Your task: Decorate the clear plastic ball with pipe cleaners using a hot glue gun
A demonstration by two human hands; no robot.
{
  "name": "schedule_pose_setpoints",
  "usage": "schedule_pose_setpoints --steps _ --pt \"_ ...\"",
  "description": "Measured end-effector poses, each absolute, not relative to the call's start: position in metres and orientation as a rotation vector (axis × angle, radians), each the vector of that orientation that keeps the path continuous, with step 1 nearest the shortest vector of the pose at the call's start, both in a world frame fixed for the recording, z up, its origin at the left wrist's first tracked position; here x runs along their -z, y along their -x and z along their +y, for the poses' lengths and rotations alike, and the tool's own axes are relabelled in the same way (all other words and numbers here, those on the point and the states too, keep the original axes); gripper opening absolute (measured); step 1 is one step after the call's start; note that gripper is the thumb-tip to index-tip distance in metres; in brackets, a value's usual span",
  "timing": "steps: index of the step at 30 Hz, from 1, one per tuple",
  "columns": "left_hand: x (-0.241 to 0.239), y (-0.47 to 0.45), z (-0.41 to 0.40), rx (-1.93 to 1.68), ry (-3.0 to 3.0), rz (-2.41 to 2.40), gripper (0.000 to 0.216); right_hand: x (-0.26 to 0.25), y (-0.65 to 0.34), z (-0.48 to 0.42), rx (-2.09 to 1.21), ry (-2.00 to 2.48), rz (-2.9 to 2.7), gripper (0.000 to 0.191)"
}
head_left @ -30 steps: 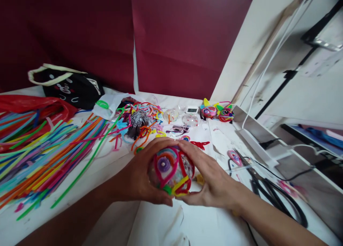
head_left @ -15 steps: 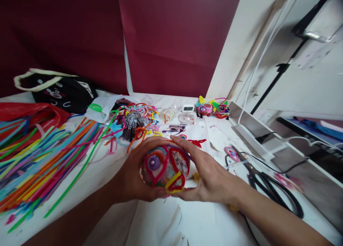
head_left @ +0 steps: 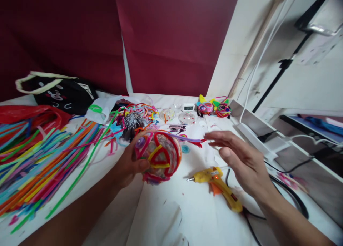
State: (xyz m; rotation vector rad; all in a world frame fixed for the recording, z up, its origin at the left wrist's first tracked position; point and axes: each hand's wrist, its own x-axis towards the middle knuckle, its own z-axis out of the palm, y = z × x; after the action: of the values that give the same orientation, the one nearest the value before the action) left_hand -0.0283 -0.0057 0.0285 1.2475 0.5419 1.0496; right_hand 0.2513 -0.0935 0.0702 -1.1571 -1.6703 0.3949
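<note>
My left hand (head_left: 127, 169) is closed around a clear ball (head_left: 173, 151) covered with loops of red, yellow and pink pipe cleaner, its thumb pressed on the near side. A purple flower-like coil sits at the ball's left. From the ball's top a purple pipe cleaner (head_left: 187, 137) reaches right; whether it is fixed to the ball I cannot tell. Off to the right, my right hand (head_left: 245, 163) is open, fingers stretched toward the ball and thumb apart. Below it lies a yellow hot glue gun (head_left: 207, 176) with a lit orange light, nozzle facing left.
Bundles of coloured pipe cleaners (head_left: 53, 163) spread over the left side. Behind the ball are a silvery-tipped brown bundle (head_left: 134, 126), clear balls (head_left: 187, 118) and a small digital clock (head_left: 188, 107). Two decorated pieces (head_left: 222, 108) stand at the back right, beside a white ledge (head_left: 249, 142).
My right hand has let go of the ball and moved right, opening. The left hand has turned the ball leftward, showing more red and yellow loops. The glue gun is now uncovered.
</note>
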Motion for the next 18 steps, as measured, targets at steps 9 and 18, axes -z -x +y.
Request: schedule_pose_setpoints --steps 9,18 --pt "-0.031 0.026 -0.003 -1.079 -1.155 0.576 0.068 -0.014 -0.272 -0.128 -0.126 1.786 -2.279 0.022" --pt "-0.032 0.025 -0.001 -1.065 -1.183 0.506 0.045 -0.025 -0.274 -0.138 -0.309 2.288 -2.154 0.019"
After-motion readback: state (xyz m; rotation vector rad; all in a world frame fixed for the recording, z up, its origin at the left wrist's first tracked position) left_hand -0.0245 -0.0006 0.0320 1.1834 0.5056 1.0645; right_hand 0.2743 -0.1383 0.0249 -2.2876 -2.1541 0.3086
